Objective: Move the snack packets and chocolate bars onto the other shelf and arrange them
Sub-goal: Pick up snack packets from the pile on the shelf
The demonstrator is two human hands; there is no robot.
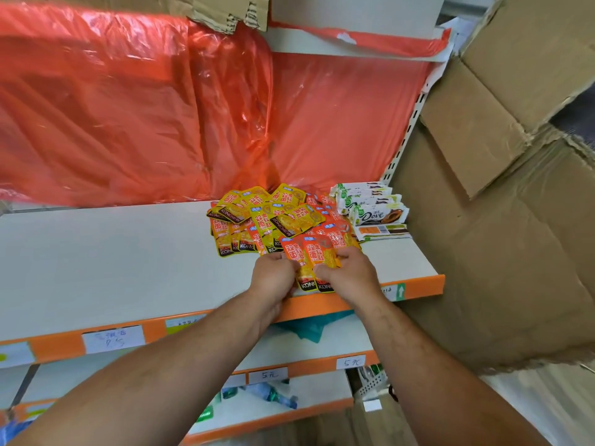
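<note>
A loose heap of yellow and orange snack packets [273, 217] lies on the white shelf [112, 262] toward its right half. Behind them on the right, several white Dove chocolate bars [373, 204] are stacked near the shelf's end. My left hand [273, 275] and my right hand [351, 275] both grip a small bunch of orange snack packets [314, 262] at the shelf's front edge, one hand on each side. The lower ends of the packets stick out between my hands.
Red plastic sheeting [145, 107] hangs behind the shelf. Flattened cardboard [499, 188] leans on the right. The shelf's front has an orange strip with price labels [112, 341]. Lower shelves [306, 352] hold a teal bag and a few bottles.
</note>
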